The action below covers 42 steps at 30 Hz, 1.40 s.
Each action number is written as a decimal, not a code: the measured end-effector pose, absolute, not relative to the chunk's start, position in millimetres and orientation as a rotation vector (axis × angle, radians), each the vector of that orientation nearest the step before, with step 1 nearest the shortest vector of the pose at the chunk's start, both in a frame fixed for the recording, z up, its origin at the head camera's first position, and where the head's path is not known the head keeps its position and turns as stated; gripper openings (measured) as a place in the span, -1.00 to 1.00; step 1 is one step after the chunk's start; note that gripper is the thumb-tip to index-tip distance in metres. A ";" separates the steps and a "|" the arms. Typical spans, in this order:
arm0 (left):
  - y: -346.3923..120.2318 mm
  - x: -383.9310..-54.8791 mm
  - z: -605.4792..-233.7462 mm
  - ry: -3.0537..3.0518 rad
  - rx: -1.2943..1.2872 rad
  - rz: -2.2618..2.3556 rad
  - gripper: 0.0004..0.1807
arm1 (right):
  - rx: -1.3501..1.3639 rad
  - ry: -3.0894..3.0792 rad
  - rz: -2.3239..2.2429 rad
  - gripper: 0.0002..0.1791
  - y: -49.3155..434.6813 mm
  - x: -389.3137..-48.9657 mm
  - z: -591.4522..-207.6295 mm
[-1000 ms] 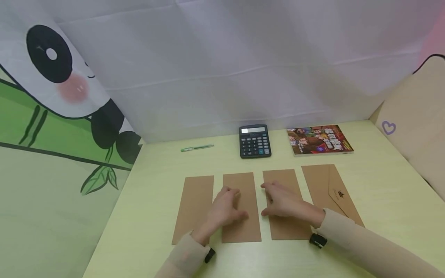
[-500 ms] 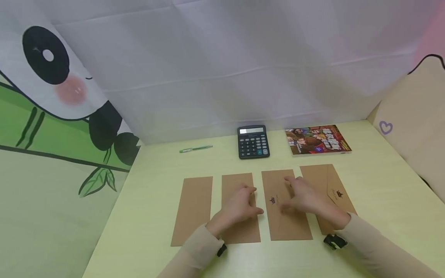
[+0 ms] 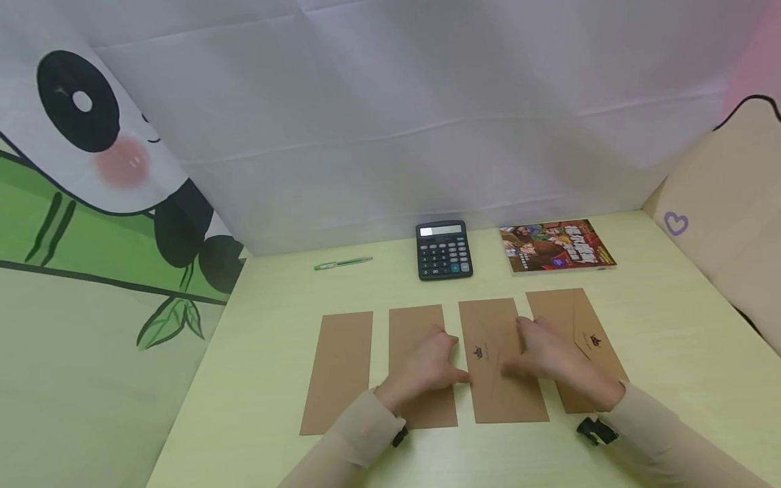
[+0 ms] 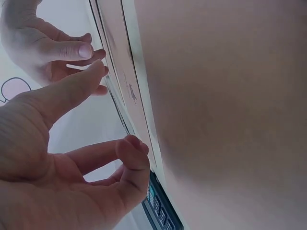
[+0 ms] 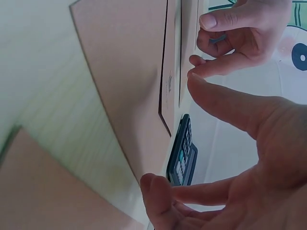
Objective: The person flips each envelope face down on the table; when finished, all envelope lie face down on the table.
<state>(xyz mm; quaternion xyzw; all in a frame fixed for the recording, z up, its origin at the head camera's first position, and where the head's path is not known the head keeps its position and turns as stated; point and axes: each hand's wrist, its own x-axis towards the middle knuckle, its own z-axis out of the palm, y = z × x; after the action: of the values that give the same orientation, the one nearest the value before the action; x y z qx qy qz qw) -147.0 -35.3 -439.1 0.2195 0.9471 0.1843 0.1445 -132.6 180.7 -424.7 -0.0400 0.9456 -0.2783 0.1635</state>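
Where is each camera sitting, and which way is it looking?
Head: worn on the head, facing forward and down at four brown envelopes, a calculator, a pen and a book. The left hand, right hand and sleeves show.
Left wrist: on that wrist, looking past the left hand, big in front; the right hand shows smaller beyond.
Right wrist: on that wrist, looking past the right hand, big in front; the left hand shows smaller beyond.
Shared: both wrist views show both hands and the calculator.

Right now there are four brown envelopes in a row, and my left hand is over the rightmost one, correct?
Not quite: your left hand is over the second envelope from the left, as the head view shows. Four brown envelopes in a row is right.
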 end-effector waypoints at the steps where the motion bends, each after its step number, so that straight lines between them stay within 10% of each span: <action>1: -34.4 -146.8 -439.7 2.726 0.626 0.528 -0.50 | -0.106 2.690 -0.799 0.08 181.2 -132.7 -425.0; 42: -17.5 -150.5 -444.3 2.769 0.663 0.417 -0.66 | -0.005 2.589 -0.919 -0.03 196.2 -145.7 -433.0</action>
<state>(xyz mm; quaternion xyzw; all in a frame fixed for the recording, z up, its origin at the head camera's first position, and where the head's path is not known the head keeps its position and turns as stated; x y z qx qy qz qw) -150.5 -17.5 -444.3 0.2285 0.9539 0.1435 0.1314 -145.7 196.2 -433.0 -0.0018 0.9240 -0.3282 0.1960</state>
